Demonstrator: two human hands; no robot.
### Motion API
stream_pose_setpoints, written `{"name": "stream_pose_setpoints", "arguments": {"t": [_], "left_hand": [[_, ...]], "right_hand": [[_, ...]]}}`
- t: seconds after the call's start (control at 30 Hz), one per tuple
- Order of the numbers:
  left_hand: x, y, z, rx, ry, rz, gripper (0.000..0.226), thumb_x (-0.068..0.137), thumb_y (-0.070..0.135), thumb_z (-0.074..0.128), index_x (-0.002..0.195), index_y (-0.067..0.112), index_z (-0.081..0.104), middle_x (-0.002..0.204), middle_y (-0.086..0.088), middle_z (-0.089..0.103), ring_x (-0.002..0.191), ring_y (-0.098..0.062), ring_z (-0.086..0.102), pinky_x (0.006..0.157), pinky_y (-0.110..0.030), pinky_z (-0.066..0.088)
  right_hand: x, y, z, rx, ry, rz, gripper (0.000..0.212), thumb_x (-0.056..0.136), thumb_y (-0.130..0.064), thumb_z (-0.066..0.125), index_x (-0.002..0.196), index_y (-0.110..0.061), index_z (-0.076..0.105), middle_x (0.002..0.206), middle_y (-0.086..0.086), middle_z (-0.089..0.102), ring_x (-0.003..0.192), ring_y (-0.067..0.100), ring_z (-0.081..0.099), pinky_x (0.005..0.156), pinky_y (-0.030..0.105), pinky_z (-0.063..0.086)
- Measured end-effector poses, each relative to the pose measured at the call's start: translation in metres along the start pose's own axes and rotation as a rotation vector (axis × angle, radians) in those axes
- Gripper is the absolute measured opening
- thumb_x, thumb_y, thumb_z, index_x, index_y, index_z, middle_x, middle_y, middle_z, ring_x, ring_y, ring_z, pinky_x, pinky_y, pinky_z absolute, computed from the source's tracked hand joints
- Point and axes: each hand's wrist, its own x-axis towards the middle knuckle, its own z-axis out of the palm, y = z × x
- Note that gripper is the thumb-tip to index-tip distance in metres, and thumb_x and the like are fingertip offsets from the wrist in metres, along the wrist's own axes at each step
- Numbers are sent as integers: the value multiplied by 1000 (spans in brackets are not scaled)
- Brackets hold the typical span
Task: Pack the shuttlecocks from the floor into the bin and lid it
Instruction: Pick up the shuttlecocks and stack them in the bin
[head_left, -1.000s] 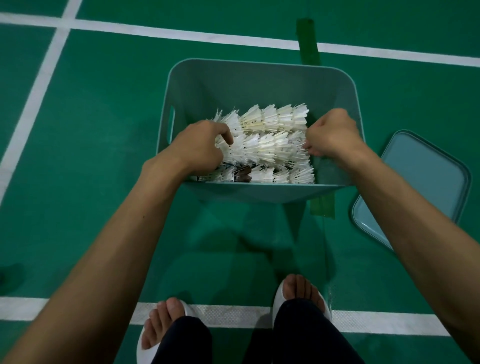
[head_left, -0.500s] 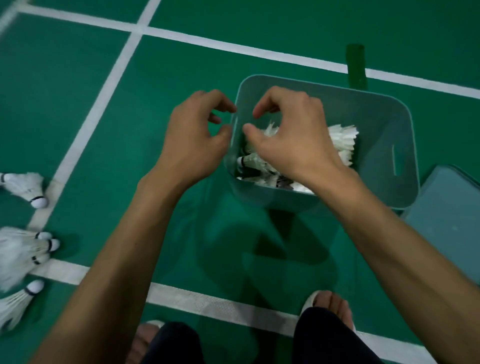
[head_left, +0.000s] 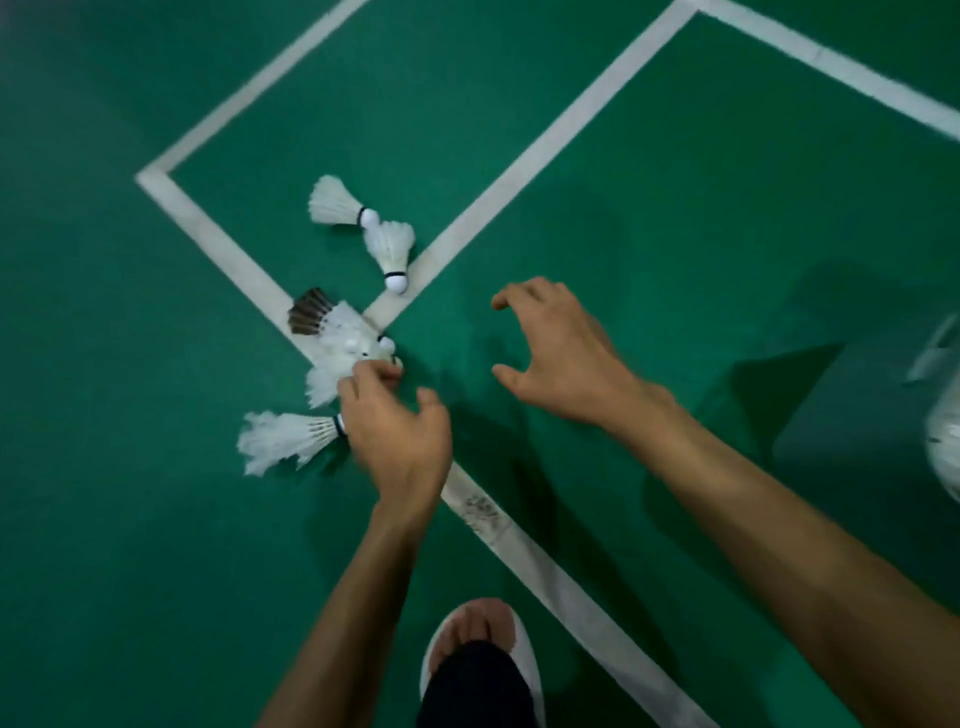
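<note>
Several white shuttlecocks lie on the green floor to my left. Two of them (head_left: 332, 201) (head_left: 390, 245) lie apart near a line corner. A cluster (head_left: 340, 345) with one dark-feathered shuttlecock (head_left: 310, 312) lies on the white line, and a frayed one (head_left: 280, 439) lies just below it. My left hand (head_left: 397, 431) reaches down to the cluster, its fingertips touching the corks and its thumb spread away. My right hand (head_left: 563, 358) hovers over bare floor with spread, bent fingers and holds nothing. The teal bin (head_left: 831, 415) is blurred at the right edge.
White court lines (head_left: 545, 140) cross the floor and meet beside the shuttlecocks. My foot in a white slipper (head_left: 480, 631) stands at the bottom, close to the diagonal line. The lid is out of view.
The view has swung left from the bin to the floor. Both hands have left the bin; the left one has dropped onto the shuttlecock cluster and the right one trails above the floor.
</note>
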Motion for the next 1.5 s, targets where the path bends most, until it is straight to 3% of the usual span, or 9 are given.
{"name": "stream_pose_setpoints", "arguments": {"t": [0.13, 0.3, 0.4, 0.53, 0.77, 0.93, 1.17, 1.37, 1.5], "left_hand": [[1, -34, -32, 128, 298, -357, 46, 74, 23, 76, 109, 5, 51, 114, -17, 54, 104, -36, 52, 82, -41, 37], [29, -67, -41, 35, 288, -756, 106, 68, 52, 86, 148, 13, 29, 140, -21, 41, 126, -43, 45, 97, -54, 42], [45, -74, -37, -30, 190, -607, 107, 71, 49, 86, 156, 23, 27, 141, -21, 39, 127, -43, 46, 102, -43, 41], [61, -70, -32, -57, 125, -391, 62, 77, 34, 81, 130, 17, 54, 125, -12, 51, 98, -24, 53, 82, -22, 36], [54, -49, -14, -244, -35, -272, 67, 58, 27, 74, 119, 38, 48, 109, 1, 64, 97, -20, 67, 86, -40, 57], [24, -29, 4, -358, -198, -163, 57, 67, 5, 59, 118, 29, 53, 104, 6, 59, 79, -18, 58, 60, -31, 44], [-9, -7, 6, -409, -391, -78, 42, 67, 14, 51, 109, 20, 58, 62, -15, 52, 46, -14, 36, 45, -31, 30], [-30, 6, 9, -428, -652, 2, 47, 66, 33, 62, 113, 24, 61, 95, -21, 65, 75, -22, 57, 72, -51, 53], [-52, 28, 16, -436, -748, 51, 53, 69, 39, 80, 116, 21, 62, 105, -5, 73, 93, -23, 71, 81, -41, 59]], "right_hand": [[39, -37, 36, 11, -101, -105, 74, 80, -33, 77, 145, -19, 45, 137, 7, 49, 125, 29, 46, 99, 44, 49], [78, -81, 74, -84, -213, -320, 101, 76, -21, 81, 158, -31, 24, 157, 15, 26, 137, 36, 37, 93, 46, 53], [93, -95, 91, -166, -303, -330, 96, 76, -20, 82, 155, -33, 30, 157, 16, 26, 134, 38, 41, 95, 48, 51], [92, -90, 96, -55, -262, -269, 76, 79, -12, 74, 146, -30, 43, 133, 11, 48, 108, 33, 58, 77, 38, 50], [63, -43, 54, 223, -257, -15, 102, 72, -16, 77, 156, -40, 24, 80, -8, 51, 69, 16, 53, 68, 31, 47], [30, -11, 23, 293, -228, 111, 77, 70, -7, 75, 138, -27, 44, 123, 5, 54, 98, 24, 59, 76, 30, 46], [-15, 17, 15, 282, -161, 200, 63, 70, -14, 80, 128, -26, 58, 121, 6, 52, 108, 22, 53, 82, 27, 40], [-61, 25, 8, 337, -38, 228, 67, 70, -18, 80, 134, -25, 63, 141, 10, 50, 132, 23, 49, 105, 25, 36], [-98, 35, -11, 358, 54, 307, 60, 73, -22, 85, 130, -24, 67, 149, 11, 46, 140, 24, 44, 106, 20, 29]]}}
